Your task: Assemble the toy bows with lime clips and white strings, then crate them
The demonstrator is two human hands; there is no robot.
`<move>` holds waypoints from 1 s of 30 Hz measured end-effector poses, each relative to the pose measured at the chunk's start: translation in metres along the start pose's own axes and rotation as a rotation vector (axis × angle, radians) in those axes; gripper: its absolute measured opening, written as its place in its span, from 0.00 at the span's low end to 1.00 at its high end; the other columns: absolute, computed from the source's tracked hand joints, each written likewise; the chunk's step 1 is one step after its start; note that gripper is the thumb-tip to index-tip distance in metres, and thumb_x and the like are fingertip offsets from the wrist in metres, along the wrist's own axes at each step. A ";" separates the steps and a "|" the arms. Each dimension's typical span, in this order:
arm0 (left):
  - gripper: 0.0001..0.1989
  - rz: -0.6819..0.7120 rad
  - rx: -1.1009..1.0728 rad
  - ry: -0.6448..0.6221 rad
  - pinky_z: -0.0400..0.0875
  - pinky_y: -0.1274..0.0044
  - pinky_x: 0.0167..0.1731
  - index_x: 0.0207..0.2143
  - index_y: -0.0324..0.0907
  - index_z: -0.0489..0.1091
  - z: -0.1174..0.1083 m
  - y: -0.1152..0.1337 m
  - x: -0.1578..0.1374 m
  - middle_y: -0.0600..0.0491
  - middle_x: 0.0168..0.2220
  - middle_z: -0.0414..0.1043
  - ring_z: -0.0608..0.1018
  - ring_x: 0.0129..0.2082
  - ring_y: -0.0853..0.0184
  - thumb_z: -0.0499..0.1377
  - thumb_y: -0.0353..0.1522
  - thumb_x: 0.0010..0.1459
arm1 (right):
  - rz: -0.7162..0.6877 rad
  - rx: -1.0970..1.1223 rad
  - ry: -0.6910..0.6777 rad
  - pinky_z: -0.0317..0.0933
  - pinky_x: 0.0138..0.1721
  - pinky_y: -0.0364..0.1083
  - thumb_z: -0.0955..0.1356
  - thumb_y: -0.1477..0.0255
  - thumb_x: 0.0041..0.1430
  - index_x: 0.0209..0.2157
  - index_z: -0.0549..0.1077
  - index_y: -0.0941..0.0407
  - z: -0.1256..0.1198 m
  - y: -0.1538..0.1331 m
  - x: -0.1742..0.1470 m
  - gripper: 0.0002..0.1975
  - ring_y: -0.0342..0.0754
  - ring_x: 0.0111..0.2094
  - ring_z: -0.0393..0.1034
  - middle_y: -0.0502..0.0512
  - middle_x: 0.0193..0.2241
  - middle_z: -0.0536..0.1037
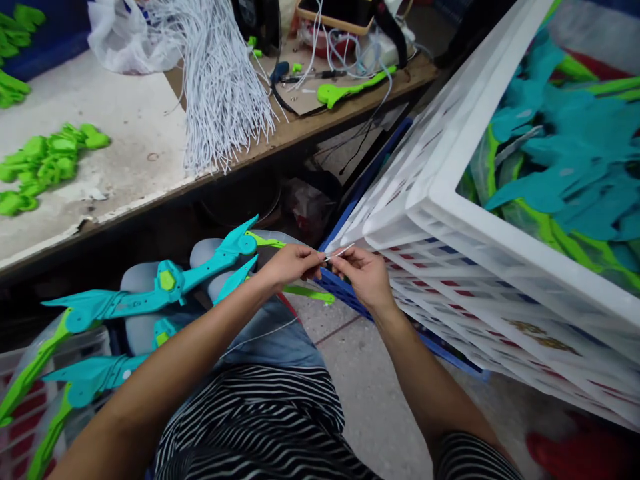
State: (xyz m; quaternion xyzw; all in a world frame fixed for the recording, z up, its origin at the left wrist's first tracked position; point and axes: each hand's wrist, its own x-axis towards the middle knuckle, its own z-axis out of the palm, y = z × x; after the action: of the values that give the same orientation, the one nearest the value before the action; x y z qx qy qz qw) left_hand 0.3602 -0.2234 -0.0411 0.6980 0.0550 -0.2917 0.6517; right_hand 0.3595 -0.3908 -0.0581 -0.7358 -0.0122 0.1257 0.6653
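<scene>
My left hand (295,263) and my right hand (364,275) meet just past my knees, both closed in a pinch on a thin white string (344,251). Across my lap lies a teal and green plastic toy bow (200,273), its green end (267,241) reaching close to my left hand. Nearer me is a second such toy bow (95,373), partly hidden under my left forearm. One length of white string (265,331) runs over my jeans. Which end of the string is pinched is too small to tell.
On the worktable (145,147) lie a bundle of white strings (220,87), a pile of green plastic pieces (50,160) and a green bow limb (350,88). At the right stand stacked white crates (440,207), the top one holding teal and green parts (585,160).
</scene>
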 end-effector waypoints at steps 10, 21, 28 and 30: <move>0.12 -0.067 0.808 0.031 0.65 0.76 0.34 0.19 0.41 0.71 -0.018 -0.015 -0.008 0.48 0.23 0.73 0.76 0.28 0.62 0.57 0.30 0.55 | -0.206 -0.431 0.054 0.64 0.35 0.47 0.64 0.66 0.58 0.30 0.71 0.52 0.001 0.040 0.002 0.07 0.49 0.35 0.72 0.56 0.39 0.79; 0.10 0.260 0.617 -0.011 0.68 0.76 0.39 0.34 0.39 0.76 0.008 -0.018 -0.059 0.46 0.36 0.77 0.77 0.36 0.63 0.54 0.30 0.57 | -0.274 -0.511 0.028 0.64 0.35 0.45 0.63 0.68 0.59 0.30 0.69 0.53 0.003 0.051 0.008 0.06 0.47 0.32 0.72 0.54 0.36 0.78; 0.08 -0.066 0.360 0.247 0.69 0.76 0.33 0.29 0.37 0.75 -0.040 -0.041 -0.015 0.52 0.26 0.75 0.75 0.27 0.67 0.56 0.27 0.54 | -0.426 -0.639 -0.027 0.64 0.40 0.46 0.62 0.72 0.59 0.31 0.69 0.55 0.003 0.057 0.015 0.06 0.48 0.36 0.71 0.56 0.34 0.77; 0.06 -0.233 0.080 0.106 0.69 0.78 0.27 0.30 0.37 0.75 -0.036 -0.053 0.006 0.54 0.22 0.73 0.74 0.22 0.69 0.57 0.25 0.52 | -0.432 -0.664 -0.041 0.64 0.43 0.48 0.62 0.72 0.60 0.32 0.69 0.55 0.002 0.058 0.018 0.06 0.49 0.40 0.71 0.58 0.38 0.77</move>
State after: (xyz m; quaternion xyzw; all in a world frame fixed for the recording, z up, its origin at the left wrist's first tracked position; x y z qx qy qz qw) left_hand 0.3537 -0.1835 -0.0911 0.7267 0.1585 -0.3301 0.5813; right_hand 0.3674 -0.3918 -0.1182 -0.8887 -0.2200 -0.0134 0.4021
